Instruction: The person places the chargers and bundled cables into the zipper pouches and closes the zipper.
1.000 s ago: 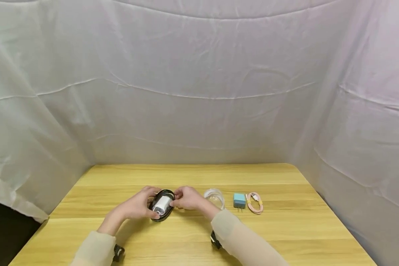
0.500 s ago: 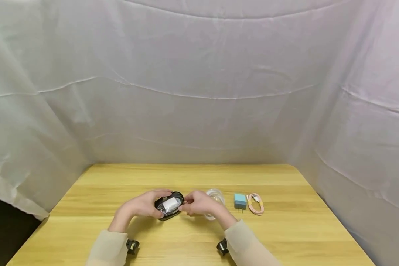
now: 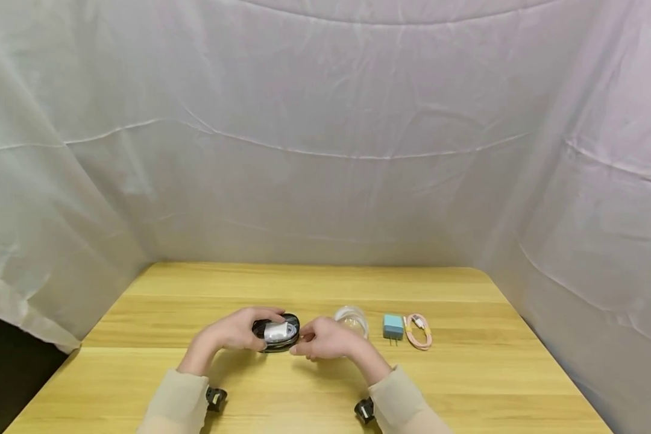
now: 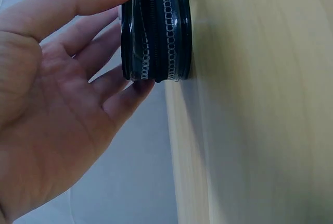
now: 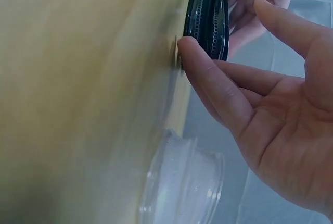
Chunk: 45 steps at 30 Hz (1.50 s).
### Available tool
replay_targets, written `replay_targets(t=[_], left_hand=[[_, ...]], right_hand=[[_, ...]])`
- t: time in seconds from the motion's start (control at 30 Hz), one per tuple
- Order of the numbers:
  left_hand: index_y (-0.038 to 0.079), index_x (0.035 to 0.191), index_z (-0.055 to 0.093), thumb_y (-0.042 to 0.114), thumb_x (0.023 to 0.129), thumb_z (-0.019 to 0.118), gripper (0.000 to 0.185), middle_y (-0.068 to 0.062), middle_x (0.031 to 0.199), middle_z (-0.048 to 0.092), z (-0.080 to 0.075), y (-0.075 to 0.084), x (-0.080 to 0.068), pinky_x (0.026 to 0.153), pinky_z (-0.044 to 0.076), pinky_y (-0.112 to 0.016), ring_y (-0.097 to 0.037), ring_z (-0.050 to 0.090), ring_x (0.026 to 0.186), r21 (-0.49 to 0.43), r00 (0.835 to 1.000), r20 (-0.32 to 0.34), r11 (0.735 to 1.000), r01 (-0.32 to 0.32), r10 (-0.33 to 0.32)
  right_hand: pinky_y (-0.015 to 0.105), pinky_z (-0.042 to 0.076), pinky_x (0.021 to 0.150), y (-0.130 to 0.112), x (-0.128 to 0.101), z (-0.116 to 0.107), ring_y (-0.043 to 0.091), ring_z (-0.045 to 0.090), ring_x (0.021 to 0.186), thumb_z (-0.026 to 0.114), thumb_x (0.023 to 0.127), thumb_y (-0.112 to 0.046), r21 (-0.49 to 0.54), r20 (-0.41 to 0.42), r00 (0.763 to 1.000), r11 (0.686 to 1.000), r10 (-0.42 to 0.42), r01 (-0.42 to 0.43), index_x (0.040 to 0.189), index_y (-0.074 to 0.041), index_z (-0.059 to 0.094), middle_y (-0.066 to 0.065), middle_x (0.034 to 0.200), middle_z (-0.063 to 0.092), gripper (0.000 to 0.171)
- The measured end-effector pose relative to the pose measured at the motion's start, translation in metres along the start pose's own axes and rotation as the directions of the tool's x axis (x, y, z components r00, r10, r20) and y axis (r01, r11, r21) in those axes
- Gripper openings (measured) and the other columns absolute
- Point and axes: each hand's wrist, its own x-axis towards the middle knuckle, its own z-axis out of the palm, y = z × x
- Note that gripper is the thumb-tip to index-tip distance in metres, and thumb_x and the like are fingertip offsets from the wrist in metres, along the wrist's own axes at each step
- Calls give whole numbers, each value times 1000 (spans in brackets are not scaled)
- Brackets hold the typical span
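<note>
Black zip pouch (image 3: 276, 332) with a clear window showing something white inside lies on a wooden table (image 3: 466, 386), between 2 hands. Left hand (image 3: 237, 330) grips the pouch's left end, thumb and fingers curled round its zipped edge. Right hand (image 3: 325, 340) sits at the pouch's right end, fingers loosely spread and relaxed, 1 fingertip just beside the zip. Right of the pouch, behind the right hand, lies a clear plastic pouch (image 3: 352, 318); further right, a small blue charger plug (image 3: 392, 327), then a coiled pink cable (image 3: 418, 331).
</note>
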Motion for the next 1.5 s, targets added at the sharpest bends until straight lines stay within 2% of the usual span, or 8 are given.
replay_targets(t=[0.13,0.27,0.47,0.6,0.9,1.07,1.23,1.5], left_hand=[[4,135,67,-3,76,76,60,-20,159,46,-4,-2,-4,111,41,-66,-50,46,138,-17,1000,19,1000,-13,13],[3,135,68,-5,80,76,56,-20,159,44,-6,-3,-5,114,32,-71,-54,39,143,-19,999,31,1000,-21,22],[4,134,69,-5,82,76,54,-17,160,44,-4,-3,-3,116,26,-72,-54,34,146,-16,999,41,1000,-6,7],[4,133,70,-7,82,76,52,-15,161,44,-3,-2,-1,118,22,-72,-54,29,148,-39,999,49,999,17,-16],[7,131,72,-7,83,76,50,-14,161,43,-3,-3,-3,117,28,-69,-53,26,149,-76,998,53,996,37,-33],[7,130,72,-5,83,77,49,-15,160,45,-3,-6,-4,117,30,-68,-53,30,148,-69,999,46,997,29,-25],[6,129,72,-5,82,77,49,-16,159,46,-1,-9,-3,117,31,-68,-53,33,147,-64,999,39,998,8,-6],[6,129,72,-4,82,78,49,-16,158,47,-1,-9,-4,117,30,-69,-53,34,146,-72,999,32,997,-5,8]], right_hand=[[25,56,62,-3,-2,2,18,70,74,77,94,-30,-51,10,1000,999,-18,19,138,9,60,0,88,72,62],[26,58,66,-2,-3,1,18,71,77,75,95,-28,-53,-3,1000,998,-29,29,138,8,60,3,96,74,58],[31,59,74,3,4,-2,19,70,86,69,99,-15,-62,-144,989,998,-39,30,132,7,64,16,115,72,40],[32,59,76,5,15,-5,20,68,88,64,99,-6,-43,-188,982,999,-12,3,130,6,65,18,120,70,33],[35,58,87,8,43,-7,22,67,99,62,93,8,-18,-180,983,999,39,-43,119,3,72,10,109,73,28],[30,62,77,11,53,-3,21,70,90,67,91,10,11,-143,989,1000,30,-29,116,1,74,11,110,74,28],[31,63,73,16,58,0,21,70,85,67,85,16,54,-147,989,998,19,-11,113,3,75,14,106,75,32],[28,63,69,18,60,2,16,69,76,65,88,15,45,-156,988,999,15,-8,107,3,77,10,96,76,25]])
